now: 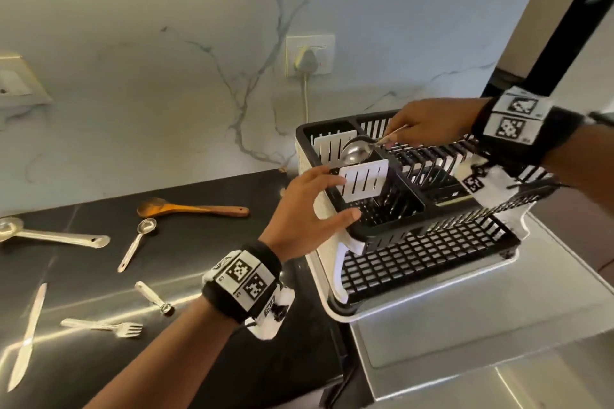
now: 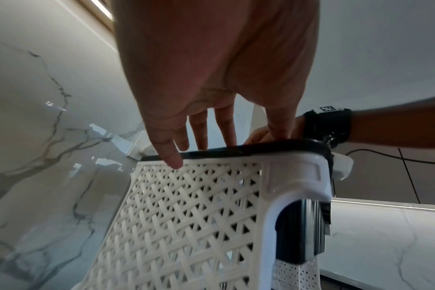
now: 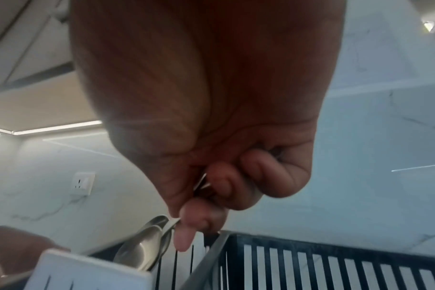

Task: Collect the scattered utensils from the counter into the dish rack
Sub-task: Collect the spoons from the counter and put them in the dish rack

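Note:
The black-and-white dish rack (image 1: 428, 262) stands at the right end of the dark counter (image 1: 199, 259). My right hand (image 1: 398, 131) pinches the handle of a steel spoon (image 1: 357, 151), whose bowl hangs over the rack's cutlery compartment (image 1: 385, 209). The right wrist view shows my right hand (image 3: 211, 196) curled on the spoon (image 3: 142, 249) above the rack's slats (image 3: 311, 264). My left hand (image 1: 319, 202) rests with straight fingers (image 2: 201, 133) on the rack's black rim (image 2: 236, 152), above its white lattice side (image 2: 186, 215).
Loose on the counter lie a wooden spoon (image 1: 189, 207), a large steel spoon (image 1: 50, 236), two small measuring spoons (image 1: 138, 242) (image 1: 154, 297), a fork (image 1: 103, 325) and a knife (image 1: 28, 335). A plugged-in wall socket (image 1: 310, 55) is behind the rack. A steel draining board (image 1: 465, 335) lies under it.

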### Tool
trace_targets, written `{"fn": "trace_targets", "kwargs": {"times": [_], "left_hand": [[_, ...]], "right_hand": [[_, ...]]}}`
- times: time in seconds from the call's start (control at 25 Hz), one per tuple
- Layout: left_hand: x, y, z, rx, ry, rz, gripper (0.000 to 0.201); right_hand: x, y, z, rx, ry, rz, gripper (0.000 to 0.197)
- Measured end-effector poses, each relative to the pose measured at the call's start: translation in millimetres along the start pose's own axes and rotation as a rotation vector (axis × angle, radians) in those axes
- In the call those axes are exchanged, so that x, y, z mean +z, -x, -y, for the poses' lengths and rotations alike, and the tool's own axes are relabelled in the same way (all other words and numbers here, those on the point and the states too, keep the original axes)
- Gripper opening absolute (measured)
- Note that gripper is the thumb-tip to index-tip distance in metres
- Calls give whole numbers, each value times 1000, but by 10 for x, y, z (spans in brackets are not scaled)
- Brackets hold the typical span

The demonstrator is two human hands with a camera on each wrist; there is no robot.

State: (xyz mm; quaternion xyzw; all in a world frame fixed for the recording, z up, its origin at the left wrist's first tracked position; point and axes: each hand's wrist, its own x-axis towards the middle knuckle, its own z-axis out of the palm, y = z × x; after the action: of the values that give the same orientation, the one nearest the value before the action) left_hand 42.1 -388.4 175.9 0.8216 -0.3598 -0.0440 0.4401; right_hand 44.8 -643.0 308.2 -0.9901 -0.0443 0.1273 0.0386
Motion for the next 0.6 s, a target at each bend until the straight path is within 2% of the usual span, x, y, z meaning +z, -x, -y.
{"fn": "trace_targets", "kwargs": {"times": [0.12, 0.24, 0.44, 0.6], "left_hand": [[74, -15, 81, -13, 133, -4, 46], [107, -14, 128, -10, 159, -25, 50], [130, -12, 158, -7, 193, -37, 53], [137, -30, 183, -1, 206, -40, 51]], "right_hand": [[115, -337, 27, -31, 42, 148, 32], [195, -567, 139, -54, 150, 263, 34], [239, -738, 313, -87, 242, 309, 32], [297, -804, 302, -119, 295, 241, 32]]}}
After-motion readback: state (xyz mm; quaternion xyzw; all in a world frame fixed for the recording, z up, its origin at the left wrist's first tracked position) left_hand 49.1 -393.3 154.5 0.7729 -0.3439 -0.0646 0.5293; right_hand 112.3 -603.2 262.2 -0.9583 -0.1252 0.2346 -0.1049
